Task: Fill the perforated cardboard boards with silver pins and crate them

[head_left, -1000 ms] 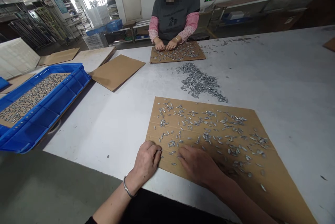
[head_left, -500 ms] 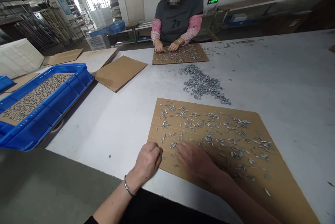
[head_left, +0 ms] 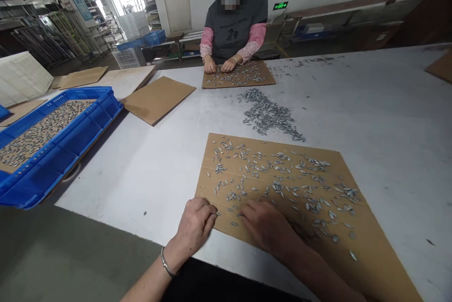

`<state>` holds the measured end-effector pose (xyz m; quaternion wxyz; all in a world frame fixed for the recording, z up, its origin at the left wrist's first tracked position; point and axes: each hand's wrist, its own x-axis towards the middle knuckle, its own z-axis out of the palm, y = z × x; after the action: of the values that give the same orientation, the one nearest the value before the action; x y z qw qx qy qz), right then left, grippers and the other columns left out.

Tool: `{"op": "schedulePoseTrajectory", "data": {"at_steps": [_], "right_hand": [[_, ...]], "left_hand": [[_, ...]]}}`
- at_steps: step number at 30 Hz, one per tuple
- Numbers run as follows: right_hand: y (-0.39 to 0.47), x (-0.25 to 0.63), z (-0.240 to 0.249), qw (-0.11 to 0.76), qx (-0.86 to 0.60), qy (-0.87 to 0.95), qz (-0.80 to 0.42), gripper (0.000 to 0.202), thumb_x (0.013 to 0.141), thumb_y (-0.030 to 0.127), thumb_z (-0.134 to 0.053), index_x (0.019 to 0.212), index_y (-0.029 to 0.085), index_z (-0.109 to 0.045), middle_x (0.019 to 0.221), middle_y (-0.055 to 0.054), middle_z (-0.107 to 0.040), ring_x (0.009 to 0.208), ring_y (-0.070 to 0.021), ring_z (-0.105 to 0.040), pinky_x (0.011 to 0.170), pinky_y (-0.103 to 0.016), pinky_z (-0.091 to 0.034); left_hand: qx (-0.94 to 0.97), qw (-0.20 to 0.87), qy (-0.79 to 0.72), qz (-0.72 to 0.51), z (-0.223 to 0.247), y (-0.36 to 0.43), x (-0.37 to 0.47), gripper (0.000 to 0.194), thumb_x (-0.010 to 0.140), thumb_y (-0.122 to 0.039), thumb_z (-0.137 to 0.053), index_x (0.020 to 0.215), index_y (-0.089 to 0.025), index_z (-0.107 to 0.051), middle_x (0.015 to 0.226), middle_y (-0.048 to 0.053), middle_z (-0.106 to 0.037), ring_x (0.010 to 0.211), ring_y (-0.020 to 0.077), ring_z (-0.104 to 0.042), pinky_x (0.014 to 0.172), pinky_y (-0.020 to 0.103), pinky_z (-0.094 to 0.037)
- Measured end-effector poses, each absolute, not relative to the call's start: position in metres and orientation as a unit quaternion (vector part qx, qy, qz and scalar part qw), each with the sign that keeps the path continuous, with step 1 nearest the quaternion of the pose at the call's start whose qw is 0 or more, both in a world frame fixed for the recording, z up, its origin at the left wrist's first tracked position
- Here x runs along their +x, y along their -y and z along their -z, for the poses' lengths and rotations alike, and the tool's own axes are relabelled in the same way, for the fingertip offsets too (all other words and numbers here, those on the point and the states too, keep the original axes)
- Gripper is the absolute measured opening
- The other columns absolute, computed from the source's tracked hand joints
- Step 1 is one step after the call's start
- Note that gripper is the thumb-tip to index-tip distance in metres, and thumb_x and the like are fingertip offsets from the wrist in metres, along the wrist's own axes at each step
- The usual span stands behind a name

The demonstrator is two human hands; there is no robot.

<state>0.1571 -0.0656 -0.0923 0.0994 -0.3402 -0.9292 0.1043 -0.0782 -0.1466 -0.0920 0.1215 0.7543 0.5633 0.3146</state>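
Observation:
A brown cardboard sheet lies on the white table in front of me, scattered with small silver metal pieces, pointed at both ends. My left hand rests at the sheet's near left corner, fingers curled closed. One metal piece lies right at its fingertips; whether they grip anything is hidden. Over the sheet's near edge is my right hand, fingers bent down and drawn together, with a small metal piece showing at the fingertips. A few single pieces lie on the cardboard between both hands.
Beyond the sheet lies a heap of metal pieces on the table. Across from me a person works over another cardboard sheet. To the left are a bare cardboard sheet and a blue tray holding pieces on cardboard.
My right hand has moved from beside a small cluster of pieces toward the sheet's near edge. The left hand stays at the corner. The view has shifted slightly.

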Motion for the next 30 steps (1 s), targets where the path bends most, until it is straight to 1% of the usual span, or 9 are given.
{"op": "schedulePoseTrajectory", "data": {"at_steps": [3, 5, 8, 12, 15, 18, 22, 26, 30], "right_hand": [[0.070, 0.154, 0.097, 0.099, -0.339, 0.929, -0.107, 0.022, 0.092, 0.007, -0.052, 0.079, 0.021, -0.062, 0.081, -0.003, -0.067, 0.073, -0.0185, -0.060, 0.072, -0.032, -0.037], [0.070, 0.154, 0.095, 0.095, -0.333, 0.929, -0.130, 0.021, 0.091, 0.007, -0.054, 0.078, 0.022, -0.061, 0.080, -0.002, -0.066, 0.072, -0.0174, -0.060, 0.069, -0.030, -0.036], [0.065, 0.156, 0.089, 0.100, -0.331, 0.925, -0.156, 0.021, 0.094, 0.011, -0.053, 0.078, 0.022, -0.060, 0.080, -0.001, -0.066, 0.072, -0.0159, -0.060, 0.068, -0.029, -0.036], [0.054, 0.151, 0.092, 0.123, -0.356, 0.917, -0.128, 0.025, 0.100, 0.016, -0.048, 0.078, 0.022, -0.058, 0.080, -0.002, -0.065, 0.074, -0.0168, -0.060, 0.069, -0.030, -0.035], [0.051, 0.144, 0.101, 0.121, -0.361, 0.920, -0.093, 0.025, 0.097, 0.012, -0.046, 0.077, 0.022, -0.056, 0.076, -0.002, -0.062, 0.073, -0.0180, -0.058, 0.068, -0.031, -0.034], [0.052, 0.146, 0.105, 0.109, -0.362, 0.923, -0.078, 0.024, 0.094, 0.009, -0.047, 0.076, 0.022, -0.057, 0.075, -0.003, -0.062, 0.072, -0.0182, -0.057, 0.068, -0.032, -0.032], [0.054, 0.158, 0.097, 0.090, -0.337, 0.932, -0.101, 0.025, 0.092, 0.008, -0.049, 0.073, 0.022, -0.056, 0.073, -0.002, -0.063, 0.070, -0.0172, -0.058, 0.067, -0.031, -0.032], [0.048, 0.155, 0.088, 0.093, -0.348, 0.927, -0.102, 0.026, 0.098, 0.012, -0.048, 0.078, 0.022, -0.060, 0.078, -0.002, -0.065, 0.074, -0.0180, -0.060, 0.068, -0.032, -0.035], [0.038, 0.139, 0.091, 0.099, -0.376, 0.916, -0.100, 0.023, 0.099, 0.011, -0.047, 0.085, 0.021, -0.061, 0.088, -0.004, -0.067, 0.081, -0.0191, -0.061, 0.074, -0.032, -0.038]], "left_hand": [[0.762, 0.088, -0.576, -0.283, 0.098, 0.145, -0.073, 0.019, 0.104, -0.022, -0.049, 0.095, -0.020, -0.066, 0.088, 0.006, -0.066, 0.083, 0.0217, -0.062, 0.073, 0.038, -0.049], [0.766, 0.085, -0.579, -0.267, 0.098, 0.145, -0.071, 0.020, 0.104, -0.021, -0.049, 0.091, -0.020, -0.065, 0.087, 0.005, -0.065, 0.082, 0.0220, -0.061, 0.071, 0.038, -0.047], [0.767, 0.103, -0.578, -0.259, 0.093, 0.144, -0.072, 0.019, 0.103, -0.021, -0.050, 0.091, -0.021, -0.065, 0.087, 0.005, -0.065, 0.084, 0.0218, -0.061, 0.073, 0.038, -0.047], [0.760, 0.127, -0.569, -0.287, 0.087, 0.140, -0.069, 0.018, 0.104, -0.022, -0.049, 0.098, -0.021, -0.066, 0.091, 0.006, -0.067, 0.086, 0.0204, -0.062, 0.079, 0.038, -0.050], [0.775, 0.095, -0.562, -0.274, 0.091, 0.131, -0.059, 0.019, 0.105, -0.023, -0.049, 0.101, -0.021, -0.067, 0.091, 0.007, -0.066, 0.084, 0.0215, -0.061, 0.076, 0.038, -0.050], [0.790, 0.053, -0.568, -0.224, 0.098, 0.120, -0.047, 0.016, 0.102, -0.021, -0.054, 0.094, -0.021, -0.067, 0.087, 0.006, -0.065, 0.079, 0.0229, -0.058, 0.069, 0.038, -0.046], [0.806, 0.055, -0.565, -0.169, 0.099, 0.116, -0.039, 0.011, 0.097, -0.016, -0.059, 0.088, -0.020, -0.065, 0.086, 0.006, -0.064, 0.080, 0.0228, -0.058, 0.070, 0.038, -0.046], [0.816, 0.071, -0.553, -0.155, 0.089, 0.118, -0.045, 0.012, 0.096, -0.017, -0.062, 0.085, -0.020, -0.065, 0.086, 0.005, -0.064, 0.080, 0.0224, -0.058, 0.071, 0.037, -0.046], [0.795, 0.086, -0.570, -0.188, 0.078, 0.115, -0.063, 0.016, 0.100, -0.018, -0.056, 0.090, -0.020, -0.068, 0.089, 0.006, -0.066, 0.082, 0.0215, -0.060, 0.074, 0.037, -0.047]]}}
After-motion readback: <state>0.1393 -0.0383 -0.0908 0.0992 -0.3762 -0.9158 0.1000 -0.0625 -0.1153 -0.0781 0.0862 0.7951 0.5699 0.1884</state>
